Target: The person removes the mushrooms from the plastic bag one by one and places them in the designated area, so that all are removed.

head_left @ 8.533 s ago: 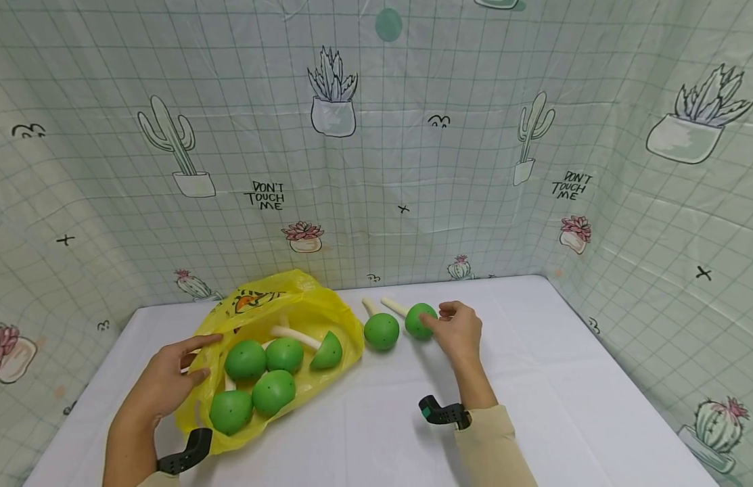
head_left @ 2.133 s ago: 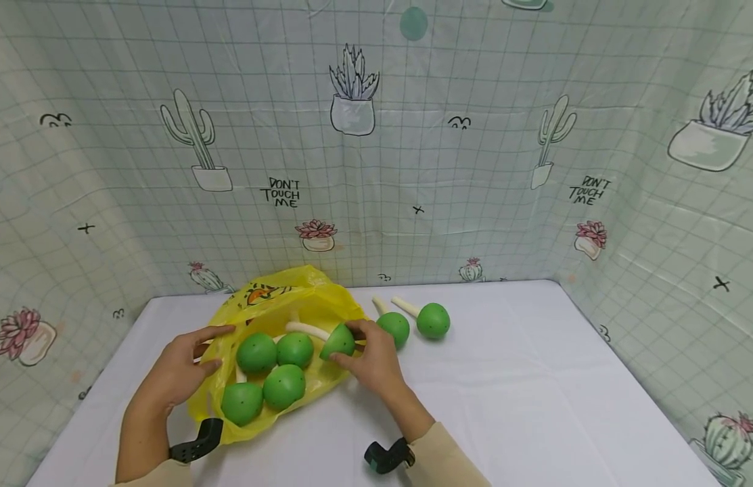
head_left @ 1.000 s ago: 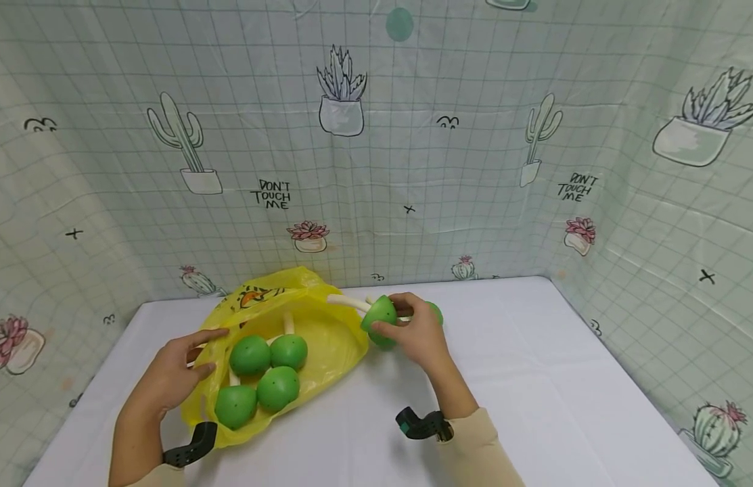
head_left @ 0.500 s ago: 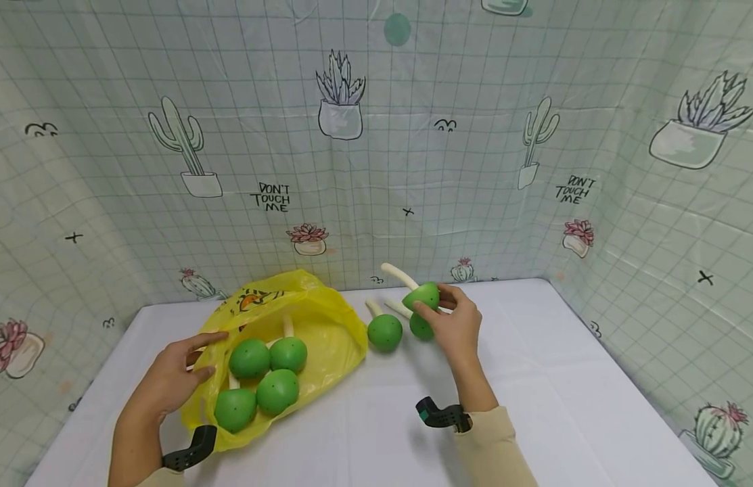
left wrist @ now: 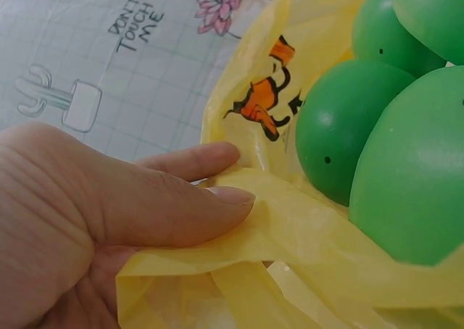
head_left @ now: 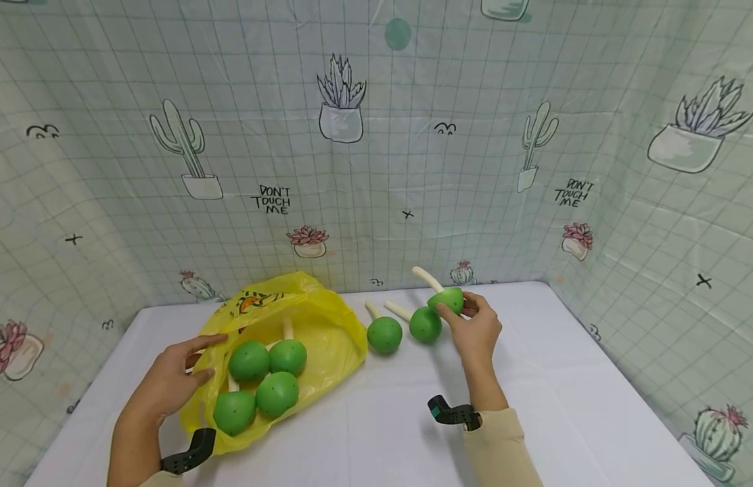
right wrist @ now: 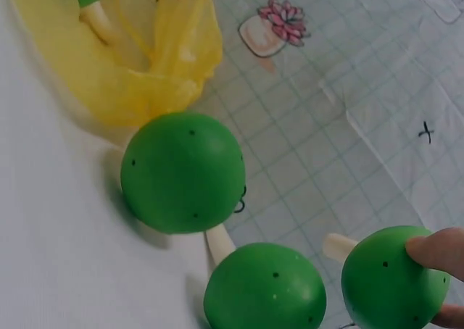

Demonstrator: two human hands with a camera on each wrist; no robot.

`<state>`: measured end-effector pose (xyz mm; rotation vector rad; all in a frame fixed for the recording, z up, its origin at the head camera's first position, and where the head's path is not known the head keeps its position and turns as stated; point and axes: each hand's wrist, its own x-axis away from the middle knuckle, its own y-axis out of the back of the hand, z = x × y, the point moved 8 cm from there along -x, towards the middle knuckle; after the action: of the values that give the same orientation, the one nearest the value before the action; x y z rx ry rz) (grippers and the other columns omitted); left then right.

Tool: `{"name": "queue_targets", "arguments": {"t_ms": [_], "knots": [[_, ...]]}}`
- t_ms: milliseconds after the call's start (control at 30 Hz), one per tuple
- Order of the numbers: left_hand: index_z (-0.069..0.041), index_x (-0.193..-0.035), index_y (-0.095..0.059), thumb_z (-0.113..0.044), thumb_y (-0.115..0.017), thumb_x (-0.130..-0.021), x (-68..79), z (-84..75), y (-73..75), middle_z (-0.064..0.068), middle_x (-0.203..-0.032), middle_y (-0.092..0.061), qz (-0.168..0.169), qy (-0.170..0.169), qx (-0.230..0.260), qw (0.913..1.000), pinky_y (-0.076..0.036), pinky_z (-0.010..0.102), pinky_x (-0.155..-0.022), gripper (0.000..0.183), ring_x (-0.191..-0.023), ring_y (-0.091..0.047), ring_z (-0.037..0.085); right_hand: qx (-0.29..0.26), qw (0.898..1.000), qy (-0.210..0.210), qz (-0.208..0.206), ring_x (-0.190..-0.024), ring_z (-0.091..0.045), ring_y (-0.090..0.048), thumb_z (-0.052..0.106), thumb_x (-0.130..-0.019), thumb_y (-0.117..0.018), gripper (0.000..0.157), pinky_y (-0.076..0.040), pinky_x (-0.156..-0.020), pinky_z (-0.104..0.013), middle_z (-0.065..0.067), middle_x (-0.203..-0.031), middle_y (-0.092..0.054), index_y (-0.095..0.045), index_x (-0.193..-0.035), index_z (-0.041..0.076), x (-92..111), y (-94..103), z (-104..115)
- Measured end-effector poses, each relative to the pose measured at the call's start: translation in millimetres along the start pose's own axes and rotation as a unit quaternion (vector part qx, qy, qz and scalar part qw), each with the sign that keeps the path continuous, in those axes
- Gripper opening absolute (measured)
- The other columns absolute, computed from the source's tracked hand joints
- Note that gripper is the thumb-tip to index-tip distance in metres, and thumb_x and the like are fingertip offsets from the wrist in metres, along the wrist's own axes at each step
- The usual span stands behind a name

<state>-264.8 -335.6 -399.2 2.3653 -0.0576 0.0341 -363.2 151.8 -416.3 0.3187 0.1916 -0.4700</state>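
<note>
A green toy mushroom (head_left: 447, 299) with dark dots and a pale stem is pinched between thumb and fingers of my right hand (head_left: 476, 331), raised at the table's back right. Two like it, a nearer mushroom (head_left: 385, 335) and a second mushroom (head_left: 425, 325), lie on the table between that hand and the bag. My left hand (head_left: 169, 379) grips the left rim of a yellow plastic bag (head_left: 333, 331), its thumb (left wrist: 196, 209) pressing the film. Several mushrooms sit in the bag's mouth, among them a front one (head_left: 235, 412); their stems are partly hidden.
A white cloth covers the table (head_left: 382, 433). Behind it and along both sides hangs a patterned curtain (head_left: 406, 169), near the held mushroom's stem.
One mushroom was set down on the right earlier. My right hand then took another from the bag's right side and carried it rightward past the two on the table. My left hand stayed on the rim.
</note>
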Motion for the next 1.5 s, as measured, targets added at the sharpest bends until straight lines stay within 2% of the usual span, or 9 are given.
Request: {"name": "queue_targets", "arguments": {"t_ms": [233, 467, 1033, 1500], "knots": [[0.002, -0.154, -0.048, 0.012, -0.064, -0.095, 0.1, 0.1, -0.6, 0.036, -0.161, -0.034, -0.001, 0.000, 0.001, 1.0000, -0.043, 0.072, -0.106, 0.062, -0.137, -0.039, 0.066, 0.015, 0.999, -0.027, -0.017, -0.117, -0.040, -0.063, 0.018, -0.089, -0.085, 0.059, -0.056, -0.094, -0.048, -0.028, -0.127, -0.066, -0.062, -0.138, -0.007, -5, 9.3, -18], [0.004, -0.154, -0.048, 0.014, -0.063, -0.095, -0.9, -1.6, 0.8, 0.038, -0.160, -0.033, -0.003, -0.004, 0.004, 1.0000, -0.048, 0.067, -0.104, 0.061, -0.137, -0.041, 0.065, 0.025, 0.997, -0.064, -0.020, -0.120, -0.042, -0.060, 0.019, -0.090, -0.083, 0.060, -0.054, -0.099, -0.051, -0.030, -0.131, -0.064, -0.060, -0.139, -0.007, -7, 13.2, -32], [0.002, -0.154, -0.049, 0.013, -0.064, -0.094, 2.5, 1.2, 0.0, 0.037, -0.160, -0.034, -0.003, -0.002, 0.003, 1.0000, -0.044, 0.071, -0.106, 0.062, -0.137, -0.041, 0.065, 0.043, 0.995, -0.083, -0.020, -0.119, -0.044, -0.060, 0.017, -0.090, -0.083, 0.060, -0.053, -0.100, -0.054, -0.033, -0.130, -0.063, -0.059, -0.139, -0.009, -7, 9.8, -50], [0.002, -0.155, -0.048, 0.013, -0.063, -0.095, 1.5, 2.2, -0.3, 0.037, -0.161, -0.032, -0.002, 0.004, 0.008, 1.0000, -0.046, 0.069, -0.106, 0.062, -0.138, -0.040, 0.064, 0.070, 0.992, -0.099, -0.022, -0.121, -0.046, -0.059, 0.018, -0.090, -0.083, 0.062, -0.052, -0.101, -0.055, -0.033, -0.131, -0.063, -0.059, -0.140, -0.008, -7, 13.0, -63]]}}
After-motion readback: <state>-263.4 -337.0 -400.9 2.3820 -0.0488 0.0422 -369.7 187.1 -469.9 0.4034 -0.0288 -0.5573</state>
